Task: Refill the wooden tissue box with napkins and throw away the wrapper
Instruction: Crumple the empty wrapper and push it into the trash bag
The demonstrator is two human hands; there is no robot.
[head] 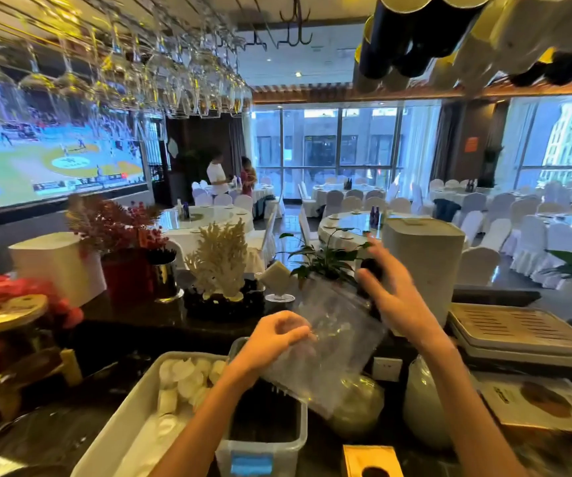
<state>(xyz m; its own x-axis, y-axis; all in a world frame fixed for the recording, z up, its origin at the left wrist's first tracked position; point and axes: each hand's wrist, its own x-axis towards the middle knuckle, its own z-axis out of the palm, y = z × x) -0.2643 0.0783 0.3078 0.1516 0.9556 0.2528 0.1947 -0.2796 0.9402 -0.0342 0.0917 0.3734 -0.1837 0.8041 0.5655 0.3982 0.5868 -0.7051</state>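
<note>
My left hand (274,335) pinches the near edge of a clear plastic wrapper (336,342) held up over the bar counter. The wrapper looks empty and see-through. My right hand (394,290) is raised at the wrapper's far right corner, fingers spread, touching its top edge at most. A wooden tissue box (370,461) with a dark round hole in its top sits at the bottom edge of the view, below the wrapper. No napkins show in it from here.
A white tub (130,407) of folded white items and a clear bin (267,438) sit below my left arm. Stacked trays (518,335) lie right, a coral ornament (219,259) and a potted plant (322,259) behind the wrapper. Wine glasses hang overhead.
</note>
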